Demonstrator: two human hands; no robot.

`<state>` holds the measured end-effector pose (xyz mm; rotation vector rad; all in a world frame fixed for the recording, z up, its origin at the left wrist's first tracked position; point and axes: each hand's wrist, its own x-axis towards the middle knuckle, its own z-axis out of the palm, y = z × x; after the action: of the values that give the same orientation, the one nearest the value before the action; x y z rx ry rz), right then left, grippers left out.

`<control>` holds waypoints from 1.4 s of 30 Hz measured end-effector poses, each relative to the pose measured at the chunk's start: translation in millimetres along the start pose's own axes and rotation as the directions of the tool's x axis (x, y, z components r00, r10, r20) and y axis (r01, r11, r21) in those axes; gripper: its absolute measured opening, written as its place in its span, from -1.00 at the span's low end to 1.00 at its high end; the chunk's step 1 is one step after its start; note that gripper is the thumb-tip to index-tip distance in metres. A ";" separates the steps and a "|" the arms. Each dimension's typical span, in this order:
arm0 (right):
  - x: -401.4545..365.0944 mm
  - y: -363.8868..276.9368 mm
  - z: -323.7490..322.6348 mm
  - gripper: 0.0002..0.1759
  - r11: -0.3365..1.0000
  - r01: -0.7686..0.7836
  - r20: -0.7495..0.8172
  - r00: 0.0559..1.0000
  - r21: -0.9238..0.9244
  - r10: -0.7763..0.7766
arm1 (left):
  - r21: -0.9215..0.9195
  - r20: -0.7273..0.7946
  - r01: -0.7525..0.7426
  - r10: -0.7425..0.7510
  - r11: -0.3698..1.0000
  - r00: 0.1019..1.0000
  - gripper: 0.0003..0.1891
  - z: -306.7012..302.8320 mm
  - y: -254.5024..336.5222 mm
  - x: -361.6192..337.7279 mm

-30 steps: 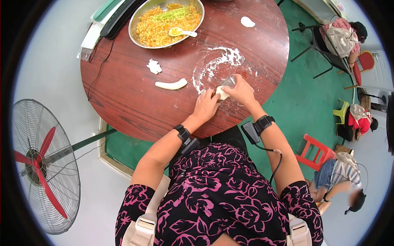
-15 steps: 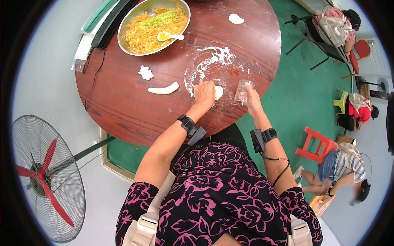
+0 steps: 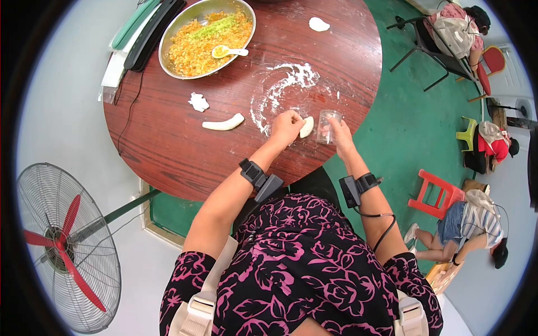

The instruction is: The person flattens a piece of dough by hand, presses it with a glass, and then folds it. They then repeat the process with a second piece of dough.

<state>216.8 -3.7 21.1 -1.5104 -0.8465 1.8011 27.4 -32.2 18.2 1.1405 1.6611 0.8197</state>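
Observation:
On the reddish-brown table, my left hand (image 3: 286,127) has its fingers pinched at the left edge of a small flat dough piece (image 3: 306,127). My right hand (image 3: 340,134) is wrapped round a clear glass (image 3: 328,126), just right of that dough. A long dough roll (image 3: 223,122) lies left of my left hand, below a small white lump (image 3: 198,102). White flour (image 3: 291,81) is smeared beyond my hands. Another flat white dough piece (image 3: 319,24) lies near the far edge.
A metal bowl (image 3: 253,28) of chopped orange and green filling holds a white spoon (image 3: 228,51). Long black and green objects lie at the table's left (image 3: 115,126). A fan (image 3: 60,241) stands lower left. Three people, a red stool (image 3: 434,193) and chairs are at the right.
My left hand has shifted slightly right and its fingers now pinch by the dough's edge. The dough looks narrower and more tilted. The glass in my right hand stands more upright.

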 end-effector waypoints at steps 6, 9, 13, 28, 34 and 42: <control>6.2 -4.9 10.3 -0.37 0.983 0.118 -0.034 0.992 -0.140 -0.124 | -0.444 -0.028 0.299 -0.347 0.845 0.938 -0.79 4.3 -21.1 -20.0; 11.7 -17.6 24.0 -0.28 0.830 0.207 -0.018 0.967 -0.518 -0.253 | -0.285 -0.010 0.240 -0.253 0.928 0.967 -0.74 3.4 -30.7 -35.4; 1.5 -40.7 59.1 -0.22 0.341 0.374 0.231 0.891 -0.863 -0.391 | 0.315 -0.105 -0.200 0.243 0.928 0.964 -0.64 -10.6 -27.9 -42.2; 7.4 -19.3 78.9 -0.30 -0.277 0.450 0.524 0.647 -0.849 -0.554 | 0.648 0.028 -0.405 0.511 0.645 0.859 -0.59 -13.6 -27.7 -42.7; 17.6 -42.4 83.8 -0.26 -0.154 0.296 0.333 0.812 -0.943 -0.479 | 0.615 0.005 -0.433 0.546 0.659 0.838 -0.60 -13.9 -28.9 -45.2; 12.9 -45.1 77.6 -0.17 0.061 0.321 0.298 0.924 -0.945 -0.238 | 0.630 0.058 -0.342 0.398 0.697 0.916 -0.59 -17.0 -17.3 -37.0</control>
<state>141.2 27.4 60.2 -1.7320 -2.5686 0.7780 11.1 -73.3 20.5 1.9924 1.8656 0.5498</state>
